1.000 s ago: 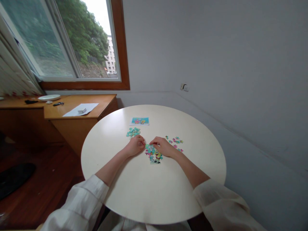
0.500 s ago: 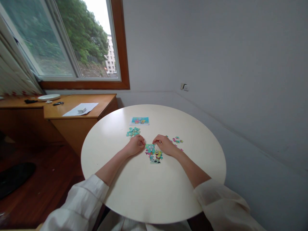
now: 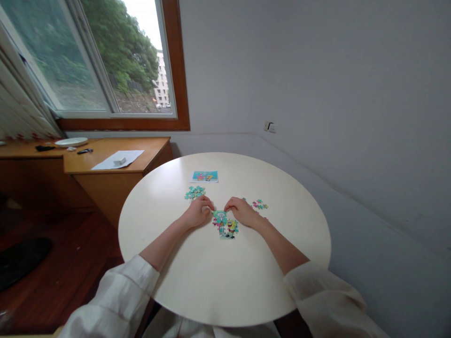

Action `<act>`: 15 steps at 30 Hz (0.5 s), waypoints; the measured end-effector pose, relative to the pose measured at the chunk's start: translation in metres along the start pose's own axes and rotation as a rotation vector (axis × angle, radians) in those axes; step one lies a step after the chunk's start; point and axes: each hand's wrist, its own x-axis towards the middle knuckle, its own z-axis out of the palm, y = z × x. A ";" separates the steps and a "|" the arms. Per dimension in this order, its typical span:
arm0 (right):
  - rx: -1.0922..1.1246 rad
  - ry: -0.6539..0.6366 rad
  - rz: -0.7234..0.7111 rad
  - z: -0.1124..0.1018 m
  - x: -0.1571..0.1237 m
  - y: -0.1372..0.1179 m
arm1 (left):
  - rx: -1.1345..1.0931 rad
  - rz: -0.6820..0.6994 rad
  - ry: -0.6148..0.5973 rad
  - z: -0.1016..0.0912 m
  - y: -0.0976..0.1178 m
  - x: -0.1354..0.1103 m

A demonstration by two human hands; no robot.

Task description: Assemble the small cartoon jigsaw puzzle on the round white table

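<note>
A partly joined cartoon jigsaw (image 3: 225, 224) lies near the middle of the round white table (image 3: 197, 277). My left hand (image 3: 198, 210) rests curled at its upper left corner, fingertips touching the puzzle's edge. My right hand (image 3: 242, 211) rests curled at its upper right corner, fingers pinched at the top edge. What the fingers hold, if anything, is too small to make out. A heap of teal loose pieces (image 3: 195, 191) sits just beyond my left hand. Pink and teal loose pieces (image 3: 260, 204) lie beyond my right hand.
A small reference picture (image 3: 204, 176) lies further back on the table. A wooden desk (image 3: 105, 164) with papers, a plate and small items stands at the left under the window. The grey wall runs close behind and to the right.
My right hand has drawn back to the right from over the puzzle's top, uncovering its upper part. My left hand has barely shifted.
</note>
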 end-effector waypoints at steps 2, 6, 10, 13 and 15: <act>0.013 0.019 0.001 0.000 0.000 -0.001 | 0.012 -0.004 -0.024 0.001 -0.002 0.000; 0.016 0.033 -0.010 -0.001 -0.001 -0.002 | 0.022 -0.015 -0.044 0.003 -0.004 0.001; 0.014 -0.014 -0.020 -0.001 -0.001 -0.002 | 0.023 0.007 -0.028 0.002 -0.003 0.001; 0.012 -0.014 -0.021 -0.001 -0.001 -0.002 | 0.010 0.031 -0.012 0.001 -0.001 0.001; 0.011 0.002 -0.029 -0.002 -0.001 -0.003 | 0.011 0.036 -0.022 0.001 0.000 0.000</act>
